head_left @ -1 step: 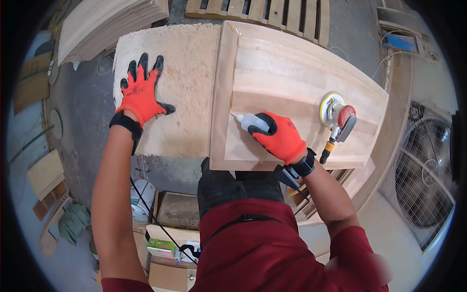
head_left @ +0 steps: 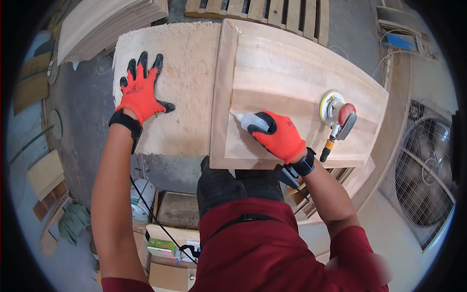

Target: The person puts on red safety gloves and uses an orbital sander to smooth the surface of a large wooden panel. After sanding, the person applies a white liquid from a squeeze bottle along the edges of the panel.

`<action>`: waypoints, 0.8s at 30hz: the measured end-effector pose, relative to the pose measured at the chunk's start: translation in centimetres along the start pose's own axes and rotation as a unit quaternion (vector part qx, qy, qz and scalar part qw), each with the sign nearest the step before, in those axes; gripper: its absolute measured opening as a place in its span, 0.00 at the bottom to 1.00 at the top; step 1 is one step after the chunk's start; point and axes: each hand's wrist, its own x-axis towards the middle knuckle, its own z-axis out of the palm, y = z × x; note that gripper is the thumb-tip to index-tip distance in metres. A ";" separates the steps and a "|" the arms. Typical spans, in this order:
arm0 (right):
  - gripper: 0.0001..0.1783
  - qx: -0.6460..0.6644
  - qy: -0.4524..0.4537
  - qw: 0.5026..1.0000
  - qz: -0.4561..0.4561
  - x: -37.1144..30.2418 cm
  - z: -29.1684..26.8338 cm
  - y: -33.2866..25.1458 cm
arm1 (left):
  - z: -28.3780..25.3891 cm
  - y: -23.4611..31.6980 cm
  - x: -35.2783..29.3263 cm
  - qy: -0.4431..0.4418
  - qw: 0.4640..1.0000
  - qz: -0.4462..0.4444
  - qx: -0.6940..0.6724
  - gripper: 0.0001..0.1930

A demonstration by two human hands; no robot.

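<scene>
My right hand (head_left: 278,136), in a red and black work glove, is wrapped round a white squeeze bottle (head_left: 251,121). The bottle lies tilted, its nozzle pointing left at the seam where the raised frame strip meets the inner boards of a pale wooden panel (head_left: 277,82). Spread flat with fingers apart, my gloved left hand (head_left: 141,92) rests on a rough, fuzzy-surfaced board (head_left: 187,87) that adjoins the panel's left edge. An orbital sander (head_left: 338,114) with a round yellow-edged pad and a red top sits on the panel, right of the bottle.
A stack of wooden sheets (head_left: 107,29) stands at the far left, and a slatted pallet (head_left: 272,14) lies beyond the panel. To the right is a large caged fan (head_left: 421,165). Nearer, a white bucket (head_left: 142,197) stands on the floor left of my legs.
</scene>
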 end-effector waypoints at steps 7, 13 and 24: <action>0.17 0.018 -0.036 0.997 0.072 -1.8 0.8 -1.0 | 0.8 -0.4 -0.2 0.009 1.000 -0.012 0.007 0.62; 0.16 0.014 0.007 1.000 0.021 -3.5 2.7 0.4 | 2.1 -1.9 -1.9 0.042 0.999 0.012 -0.031 0.56; 0.16 0.012 0.025 1.000 0.013 -6.6 5.3 1.5 | 5.3 -2.2 -8.5 0.032 0.999 0.012 -0.024 0.57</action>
